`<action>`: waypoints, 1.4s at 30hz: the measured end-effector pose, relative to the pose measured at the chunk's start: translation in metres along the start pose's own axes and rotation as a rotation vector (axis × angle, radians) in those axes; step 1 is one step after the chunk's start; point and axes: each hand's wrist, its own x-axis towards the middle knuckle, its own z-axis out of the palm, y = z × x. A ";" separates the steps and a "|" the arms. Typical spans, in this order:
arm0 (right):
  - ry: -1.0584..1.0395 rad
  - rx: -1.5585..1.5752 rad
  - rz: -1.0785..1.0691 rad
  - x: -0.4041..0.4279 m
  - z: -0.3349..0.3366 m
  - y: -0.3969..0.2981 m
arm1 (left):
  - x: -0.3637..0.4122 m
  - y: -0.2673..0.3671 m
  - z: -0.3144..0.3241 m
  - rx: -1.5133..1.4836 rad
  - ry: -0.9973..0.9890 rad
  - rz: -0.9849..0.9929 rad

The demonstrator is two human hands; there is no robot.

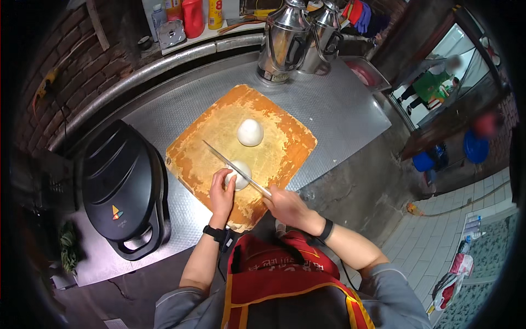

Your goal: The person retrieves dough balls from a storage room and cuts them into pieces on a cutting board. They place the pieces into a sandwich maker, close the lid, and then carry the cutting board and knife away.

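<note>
On a worn orange-brown cutting board [193,123] lie two white, rounded food pieces, perhaps peeled onion; I cannot tell for sure. My left hand [222,195] holds the nearer white piece [241,183] from its left side, with fingers and thumb against it. A long-bladed knife [218,152] is gripped at its handle by my right hand [289,207]. Its blade crosses over the nearer piece, pointing to the far left, close to my left fingertips. How deep the edge sits is hidden. The farther white piece [250,132] stands untouched beyond the blade.
A black electric griddle [119,181], lid down, stands left of the board on the metal-covered table [345,111]. Two steel jugs [283,45] are at the back, beside a metal tray [380,78]. Bottles [193,18] line a shelf. A person [429,86] is beyond the doorway.
</note>
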 end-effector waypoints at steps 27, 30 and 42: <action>-0.072 -0.037 0.078 -0.023 0.001 0.026 | 0.011 -0.015 -0.006 0.032 0.067 0.041; -0.116 -0.057 0.108 -0.030 -0.002 0.028 | 0.007 -0.014 -0.001 0.058 0.062 0.104; 0.089 -0.018 -0.033 0.029 0.041 0.025 | 0.003 -0.015 0.002 0.130 0.046 0.109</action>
